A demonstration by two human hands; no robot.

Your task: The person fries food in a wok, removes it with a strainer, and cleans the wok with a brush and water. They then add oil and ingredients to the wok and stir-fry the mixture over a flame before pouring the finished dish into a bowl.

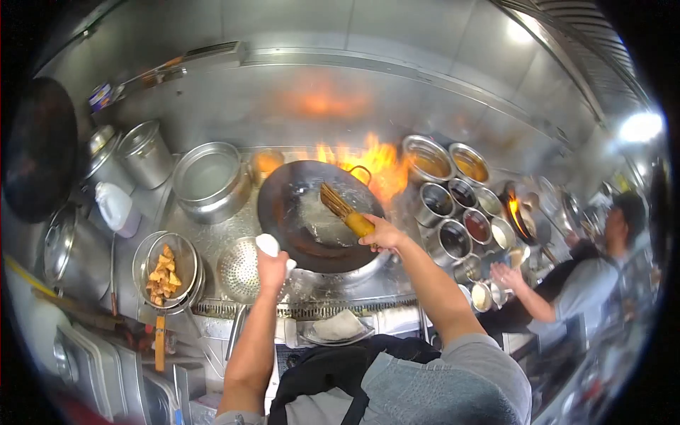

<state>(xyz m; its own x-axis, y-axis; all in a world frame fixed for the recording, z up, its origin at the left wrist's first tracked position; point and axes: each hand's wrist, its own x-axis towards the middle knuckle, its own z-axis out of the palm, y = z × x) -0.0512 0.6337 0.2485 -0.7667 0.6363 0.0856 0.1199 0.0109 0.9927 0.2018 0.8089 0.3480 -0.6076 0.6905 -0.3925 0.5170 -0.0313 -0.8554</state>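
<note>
While flames [388,168] rise at one o'clock from the wok [282,195], the left hand [272,270] is clenched on white cloth [268,245], presumably against heat, near its seven-o'clock edge; the right hand [383,232] grips a brush [340,206] over it, pointing toward ten.

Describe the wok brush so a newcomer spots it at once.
Find the big dark wok in front of the flames. Over it, the right hand grips the bamboo wok brush, yellow near the fingers, brown bristles beyond. Those bristles set it apart from the perforated metal strainer beside the wok.
</note>
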